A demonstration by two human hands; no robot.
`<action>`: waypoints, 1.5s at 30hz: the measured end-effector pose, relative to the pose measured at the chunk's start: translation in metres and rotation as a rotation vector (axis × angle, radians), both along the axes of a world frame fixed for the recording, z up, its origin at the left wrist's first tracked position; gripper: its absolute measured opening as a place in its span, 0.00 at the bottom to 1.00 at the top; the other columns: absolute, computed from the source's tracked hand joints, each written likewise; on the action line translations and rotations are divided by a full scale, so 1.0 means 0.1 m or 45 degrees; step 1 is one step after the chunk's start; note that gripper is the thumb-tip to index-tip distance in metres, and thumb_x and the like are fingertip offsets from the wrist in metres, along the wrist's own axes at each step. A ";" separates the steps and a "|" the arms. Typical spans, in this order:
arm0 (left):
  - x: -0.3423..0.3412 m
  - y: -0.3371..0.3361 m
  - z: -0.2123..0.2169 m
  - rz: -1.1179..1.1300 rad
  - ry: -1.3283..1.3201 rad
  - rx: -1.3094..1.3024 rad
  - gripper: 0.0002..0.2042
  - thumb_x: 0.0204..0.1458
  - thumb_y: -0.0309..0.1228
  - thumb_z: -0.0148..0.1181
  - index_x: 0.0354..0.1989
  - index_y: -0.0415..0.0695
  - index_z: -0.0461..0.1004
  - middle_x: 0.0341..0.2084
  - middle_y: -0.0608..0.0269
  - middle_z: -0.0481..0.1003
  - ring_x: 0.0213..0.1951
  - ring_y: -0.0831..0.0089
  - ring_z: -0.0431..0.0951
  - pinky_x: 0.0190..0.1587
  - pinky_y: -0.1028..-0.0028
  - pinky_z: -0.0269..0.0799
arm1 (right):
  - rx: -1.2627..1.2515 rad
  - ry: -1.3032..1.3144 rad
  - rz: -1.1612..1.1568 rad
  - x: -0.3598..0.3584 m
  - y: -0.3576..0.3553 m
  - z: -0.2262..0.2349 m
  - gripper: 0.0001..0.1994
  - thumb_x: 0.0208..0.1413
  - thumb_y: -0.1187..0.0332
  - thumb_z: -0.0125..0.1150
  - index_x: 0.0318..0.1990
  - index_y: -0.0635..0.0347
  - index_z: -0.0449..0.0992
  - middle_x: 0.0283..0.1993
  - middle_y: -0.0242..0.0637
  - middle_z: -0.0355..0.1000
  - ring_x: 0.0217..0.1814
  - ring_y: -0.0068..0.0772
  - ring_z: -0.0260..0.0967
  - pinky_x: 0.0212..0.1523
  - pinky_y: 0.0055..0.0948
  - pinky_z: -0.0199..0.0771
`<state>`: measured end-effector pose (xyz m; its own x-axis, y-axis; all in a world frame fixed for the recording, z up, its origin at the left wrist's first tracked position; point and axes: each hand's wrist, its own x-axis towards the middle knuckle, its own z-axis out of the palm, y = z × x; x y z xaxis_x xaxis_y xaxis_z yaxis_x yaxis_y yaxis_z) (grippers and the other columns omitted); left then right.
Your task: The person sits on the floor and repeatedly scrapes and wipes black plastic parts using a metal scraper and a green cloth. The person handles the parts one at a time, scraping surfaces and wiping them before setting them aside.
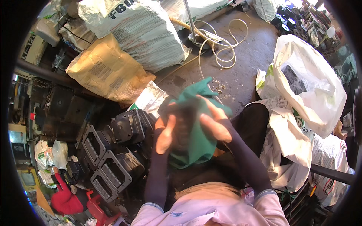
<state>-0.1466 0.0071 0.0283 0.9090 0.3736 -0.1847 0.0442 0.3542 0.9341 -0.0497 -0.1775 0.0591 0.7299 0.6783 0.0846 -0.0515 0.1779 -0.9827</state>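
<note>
In front of my lap, a dark, motion-blurred part [183, 122] is held between my two hands, partly covered by a green cloth [196, 148]. My left hand [165, 135] grips the dark part's left side, thumb upward. On the other side, my right hand [215, 124] is closed on the cloth against the part, its fingers smeared by motion. The cloth drapes beneath and beyond the part, hiding much of its shape. Close to my left forearm lie several black plastic housings [113, 169] with rectangular, frame-like openings, piled together.
A large white open sack [324, 94] holding dark pieces stands at right. Brown paper [109, 71] and white printed sacks [139, 34] lie at upper left. A pale coiled hose [226, 56] rests on the floor near a metal pole. A person in red [68, 199] is at lower left.
</note>
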 end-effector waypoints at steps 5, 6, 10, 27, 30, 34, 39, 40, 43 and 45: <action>0.13 0.03 0.06 0.167 -0.049 -0.082 0.23 0.67 0.47 0.49 0.56 0.38 0.72 0.48 0.61 0.76 0.49 0.73 0.75 0.53 0.74 0.70 | -0.011 -0.243 -0.144 -0.44 -0.04 -0.14 0.30 0.64 0.66 0.51 0.72 0.64 0.55 0.79 0.53 0.40 0.82 0.50 0.33 0.77 0.43 0.33; 0.15 0.07 0.07 0.150 -0.014 -0.104 0.25 0.67 0.49 0.48 0.56 0.38 0.71 0.46 0.60 0.76 0.47 0.72 0.76 0.51 0.73 0.72 | 0.214 -0.193 -0.198 -0.59 -0.04 -0.21 0.30 0.63 0.66 0.51 0.72 0.65 0.55 0.78 0.58 0.39 0.82 0.55 0.31 0.77 0.46 0.32; 0.25 0.20 0.07 0.172 0.181 -0.301 0.30 0.67 0.57 0.40 0.56 0.39 0.71 0.41 0.60 0.78 0.41 0.72 0.79 0.43 0.75 0.76 | -0.151 -0.662 -0.172 -0.91 -0.13 -0.43 0.27 0.60 0.69 0.53 0.67 0.70 0.62 0.76 0.65 0.40 0.79 0.68 0.34 0.75 0.51 0.37; 0.19 0.05 0.25 -0.592 0.097 0.100 0.43 0.43 0.40 0.70 0.68 0.41 0.55 0.55 0.58 0.67 0.56 0.68 0.69 0.61 0.67 0.63 | 0.088 -0.121 -0.049 -0.20 -0.05 0.12 0.22 0.59 0.66 0.56 0.60 0.64 0.67 0.59 0.47 0.65 0.64 0.40 0.61 0.66 0.38 0.58; 0.25 -0.05 0.33 -0.531 0.147 0.420 0.42 0.37 0.32 0.73 0.64 0.41 0.59 0.52 0.58 0.70 0.54 0.67 0.70 0.58 0.67 0.66 | -0.160 0.378 -0.055 -0.13 -0.09 0.11 0.21 0.59 0.68 0.55 0.60 0.62 0.68 0.58 0.44 0.67 0.64 0.37 0.62 0.66 0.36 0.58; 0.31 -0.07 0.36 -0.491 0.345 1.054 0.39 0.37 0.30 0.73 0.62 0.40 0.61 0.53 0.48 0.71 0.54 0.59 0.73 0.57 0.65 0.68 | -0.078 0.183 0.072 -0.20 -0.14 0.09 0.29 0.60 0.58 0.57 0.65 0.64 0.62 0.66 0.44 0.61 0.69 0.34 0.56 0.68 0.34 0.53; 0.29 -0.21 0.38 -0.436 -0.339 1.578 0.32 0.46 0.18 0.58 0.65 0.33 0.60 0.62 0.37 0.64 0.64 0.44 0.66 0.65 0.57 0.64 | -0.237 -0.164 -0.199 -0.28 -0.09 0.05 0.25 0.56 0.62 0.57 0.58 0.65 0.63 0.56 0.46 0.64 0.64 0.39 0.60 0.66 0.36 0.56; 0.28 -0.24 0.39 -0.405 -0.380 1.564 0.34 0.46 0.18 0.58 0.66 0.32 0.59 0.63 0.37 0.64 0.64 0.43 0.65 0.65 0.56 0.63 | -0.243 -0.157 -0.217 -0.27 -0.07 0.05 0.23 0.56 0.64 0.57 0.58 0.64 0.65 0.55 0.47 0.66 0.63 0.41 0.62 0.64 0.36 0.58; 0.25 -0.30 0.37 -0.344 -0.557 1.581 0.36 0.44 0.16 0.59 0.67 0.30 0.57 0.64 0.38 0.63 0.66 0.42 0.64 0.66 0.53 0.61 | -0.257 -0.151 -0.230 -0.18 -0.05 0.02 0.20 0.57 0.67 0.57 0.56 0.64 0.68 0.52 0.50 0.70 0.59 0.44 0.67 0.61 0.38 0.64; 0.24 -0.31 0.31 -0.340 -0.726 1.692 0.37 0.44 0.16 0.59 0.67 0.30 0.56 0.64 0.39 0.63 0.66 0.42 0.64 0.67 0.52 0.61 | -0.274 -0.077 -0.203 -0.13 -0.06 -0.01 0.20 0.57 0.66 0.58 0.56 0.64 0.69 0.51 0.49 0.71 0.58 0.44 0.68 0.60 0.38 0.65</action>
